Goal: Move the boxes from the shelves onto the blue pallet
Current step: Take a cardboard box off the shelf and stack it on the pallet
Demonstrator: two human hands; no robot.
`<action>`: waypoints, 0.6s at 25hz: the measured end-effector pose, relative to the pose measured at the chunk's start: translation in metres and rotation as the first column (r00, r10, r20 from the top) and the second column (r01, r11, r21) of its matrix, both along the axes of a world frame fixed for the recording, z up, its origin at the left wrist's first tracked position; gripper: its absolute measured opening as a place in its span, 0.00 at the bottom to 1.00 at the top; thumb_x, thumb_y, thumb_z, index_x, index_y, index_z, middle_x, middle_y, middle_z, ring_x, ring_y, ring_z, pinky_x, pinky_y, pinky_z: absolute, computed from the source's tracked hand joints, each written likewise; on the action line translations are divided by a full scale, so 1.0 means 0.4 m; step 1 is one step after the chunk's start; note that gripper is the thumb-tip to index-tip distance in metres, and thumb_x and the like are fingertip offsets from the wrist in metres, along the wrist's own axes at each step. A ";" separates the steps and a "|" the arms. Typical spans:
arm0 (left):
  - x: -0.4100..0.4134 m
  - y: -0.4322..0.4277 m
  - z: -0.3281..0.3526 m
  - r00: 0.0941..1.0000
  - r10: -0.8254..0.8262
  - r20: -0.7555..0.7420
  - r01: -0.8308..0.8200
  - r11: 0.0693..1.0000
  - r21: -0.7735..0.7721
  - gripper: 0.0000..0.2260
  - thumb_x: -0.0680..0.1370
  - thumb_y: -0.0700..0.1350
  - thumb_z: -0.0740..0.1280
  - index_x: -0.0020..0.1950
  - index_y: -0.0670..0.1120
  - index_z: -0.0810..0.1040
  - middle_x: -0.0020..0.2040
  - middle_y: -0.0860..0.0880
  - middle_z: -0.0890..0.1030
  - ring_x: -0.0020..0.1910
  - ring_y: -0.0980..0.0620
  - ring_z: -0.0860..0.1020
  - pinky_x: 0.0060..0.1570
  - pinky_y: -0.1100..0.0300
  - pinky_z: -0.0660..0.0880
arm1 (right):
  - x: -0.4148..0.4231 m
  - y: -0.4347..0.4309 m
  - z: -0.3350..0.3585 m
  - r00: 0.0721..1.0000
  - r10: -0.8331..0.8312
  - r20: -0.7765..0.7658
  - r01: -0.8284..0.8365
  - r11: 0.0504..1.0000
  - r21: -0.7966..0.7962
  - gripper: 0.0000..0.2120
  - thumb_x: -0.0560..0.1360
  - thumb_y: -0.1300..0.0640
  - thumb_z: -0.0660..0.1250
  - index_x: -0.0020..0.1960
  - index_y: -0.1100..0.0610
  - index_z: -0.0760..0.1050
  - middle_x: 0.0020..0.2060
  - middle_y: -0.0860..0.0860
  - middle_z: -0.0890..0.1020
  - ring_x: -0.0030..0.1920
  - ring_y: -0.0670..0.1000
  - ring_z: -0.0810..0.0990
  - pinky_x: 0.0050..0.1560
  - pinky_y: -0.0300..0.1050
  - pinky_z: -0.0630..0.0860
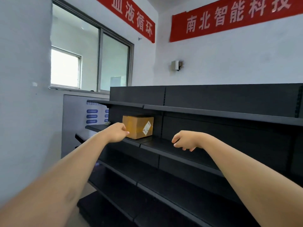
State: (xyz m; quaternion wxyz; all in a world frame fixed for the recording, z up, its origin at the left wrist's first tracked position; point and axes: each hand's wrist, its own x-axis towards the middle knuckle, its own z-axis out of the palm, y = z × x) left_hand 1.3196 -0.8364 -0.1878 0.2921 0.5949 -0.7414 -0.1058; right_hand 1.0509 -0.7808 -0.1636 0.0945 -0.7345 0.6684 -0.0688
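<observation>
1. Left hand (pixel 117 132): bare, at the end of an outstretched forearm. The fingers are loosely curled and hold nothing. The knuckles lie against the lower left front corner of the box as seen from the head camera; contact cannot be told.
2. Brown corrugated cardboard box (pixel 138 126): a small rectangular carton with tape across its front and a white label on its right-hand face. It sits upright at the left end of the second shelf from the top, at 2 o'clock from the left hand and 10 o'clock from the right hand.
   - Handling, judged: probably light and fairly stiff, with matt walls that should not slip. The corners would crush if squeezed hard.
   - Hold, judged: one palm flat on each side face, low down, thumbs over the top edge. It would then be drawn forward off the shelf lip.
3. Right hand (pixel 185 140): bare, fingers hanging slack and half curled, empty. It hovers over the shelf board, apart from the box.
4. Black metal shelving unit (pixel 229 112): several tiers. No other carton shows on it.
5. Blue pallet: not in view.
</observation>
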 end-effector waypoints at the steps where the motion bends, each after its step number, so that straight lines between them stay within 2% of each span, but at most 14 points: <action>1: -0.022 -0.051 -0.001 1.000 0.019 -0.012 -0.019 1.000 -0.009 0.16 0.80 0.47 0.61 0.66 0.43 0.72 0.65 0.44 0.74 0.61 0.47 0.74 0.61 0.53 0.69 | -0.030 -0.063 -0.012 1.000 0.010 0.021 -0.010 1.000 0.000 0.18 0.80 0.56 0.58 0.70 0.52 0.69 0.61 0.53 0.77 0.58 0.53 0.78 0.54 0.47 0.77; 5: -0.083 -0.303 -0.033 0.999 0.012 -0.041 -0.014 0.999 -0.050 0.19 0.80 0.45 0.61 0.71 0.46 0.68 0.69 0.45 0.72 0.65 0.46 0.73 0.64 0.53 0.69 | -0.099 -0.348 -0.059 0.998 0.036 0.054 -0.036 0.999 0.005 0.19 0.80 0.56 0.58 0.71 0.52 0.68 0.61 0.53 0.76 0.59 0.53 0.77 0.56 0.48 0.78; 11: -0.081 -0.737 -0.050 0.996 0.090 -0.025 -0.091 0.995 -0.037 0.22 0.78 0.47 0.64 0.72 0.47 0.67 0.70 0.44 0.71 0.60 0.48 0.76 0.56 0.58 0.71 | -0.124 -0.803 -0.061 0.996 0.067 0.053 -0.067 0.998 -0.006 0.19 0.80 0.55 0.59 0.71 0.52 0.67 0.66 0.53 0.73 0.63 0.55 0.73 0.55 0.48 0.77; 13: -0.078 -0.869 -0.058 0.989 0.144 -0.035 -0.144 0.989 -0.016 0.25 0.77 0.50 0.65 0.73 0.49 0.65 0.72 0.42 0.67 0.62 0.45 0.75 0.61 0.53 0.71 | -0.129 -0.935 -0.061 0.997 0.064 0.048 -0.064 0.998 -0.003 0.19 0.80 0.54 0.60 0.71 0.51 0.67 0.66 0.52 0.72 0.63 0.54 0.73 0.54 0.47 0.77; 15: -0.091 -0.985 -0.077 0.975 0.220 -0.007 -0.220 0.975 0.010 0.28 0.77 0.52 0.65 0.75 0.52 0.60 0.75 0.39 0.59 0.71 0.38 0.65 0.69 0.45 0.65 | -0.134 -1.060 -0.068 0.997 0.062 0.040 -0.062 0.998 0.007 0.20 0.80 0.54 0.60 0.71 0.51 0.67 0.66 0.52 0.72 0.62 0.54 0.73 0.54 0.47 0.76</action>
